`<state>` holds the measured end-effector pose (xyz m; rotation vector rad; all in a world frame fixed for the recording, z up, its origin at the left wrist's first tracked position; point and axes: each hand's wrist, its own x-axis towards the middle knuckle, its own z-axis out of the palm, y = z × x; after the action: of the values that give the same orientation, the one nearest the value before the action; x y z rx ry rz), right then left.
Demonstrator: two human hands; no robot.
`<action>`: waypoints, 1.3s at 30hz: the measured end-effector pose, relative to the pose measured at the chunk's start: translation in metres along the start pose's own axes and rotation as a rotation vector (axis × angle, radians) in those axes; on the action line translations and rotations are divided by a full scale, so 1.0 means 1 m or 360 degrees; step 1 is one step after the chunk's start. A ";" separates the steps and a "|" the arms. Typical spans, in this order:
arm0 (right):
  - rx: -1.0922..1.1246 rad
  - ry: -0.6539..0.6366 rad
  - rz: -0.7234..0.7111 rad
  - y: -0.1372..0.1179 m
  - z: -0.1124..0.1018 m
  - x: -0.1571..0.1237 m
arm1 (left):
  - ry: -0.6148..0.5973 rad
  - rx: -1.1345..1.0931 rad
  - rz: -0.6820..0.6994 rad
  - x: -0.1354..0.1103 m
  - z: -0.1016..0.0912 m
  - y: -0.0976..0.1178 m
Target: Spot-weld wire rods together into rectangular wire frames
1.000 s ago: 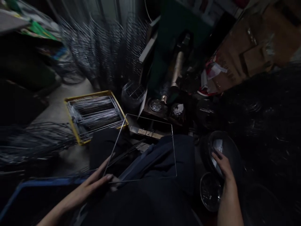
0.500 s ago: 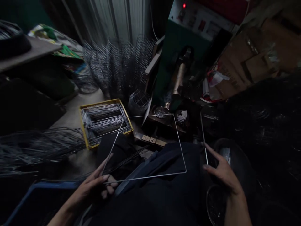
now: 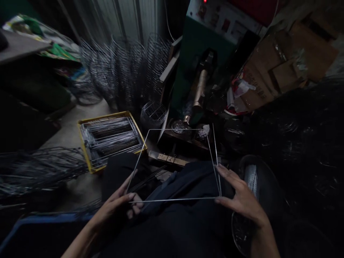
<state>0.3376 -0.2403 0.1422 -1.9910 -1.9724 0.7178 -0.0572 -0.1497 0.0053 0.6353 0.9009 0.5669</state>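
My left hand [image 3: 122, 200] grips the near left corner of a rectangular wire frame [image 3: 174, 199], thumb on top and fingers curled beneath. The frame is held above my lap. At its right side, my right hand [image 3: 242, 197] pinches a straight metal rod [image 3: 215, 154] between thumb and fingertips. The rod lies close along the frame's right side, its lower end by the near right corner. Whether rod and frame touch along their length I cannot tell.
A yellow crate [image 3: 86, 152] of wire pieces stands on the floor at the left. Ahead is a green machine [image 3: 182, 79] with a copper-coloured arm [image 3: 200, 89]. Wire coils [image 3: 126, 71] stand behind. Cardboard boxes [image 3: 271, 75] lean at right; a blue bin [image 3: 51, 218] sits near left.
My right hand has moved left with the rod, from well apart to up against the frame's right side. The frame has shifted slightly right and the view has turned a little.
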 end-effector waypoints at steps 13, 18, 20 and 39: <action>0.0006 -0.0349 -0.0197 -0.021 0.069 0.042 | -0.0238 0.0046 -0.0075 0.017 0.011 0.008; 0.0020 -0.0339 -0.0236 -0.020 0.080 0.053 | -0.0199 0.0027 -0.0057 0.015 0.018 0.010; 0.0024 -0.0347 -0.0218 -0.020 0.081 0.056 | -0.0197 0.0033 -0.0058 0.015 0.019 0.010; 0.0641 -0.0298 -0.0284 -0.031 0.094 0.057 | -0.0310 0.0040 -0.0050 0.023 0.021 -0.007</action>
<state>0.2610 -0.1984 0.0687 -1.5416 -1.8853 1.1824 -0.0270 -0.1443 -0.0019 0.6858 0.7347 0.4578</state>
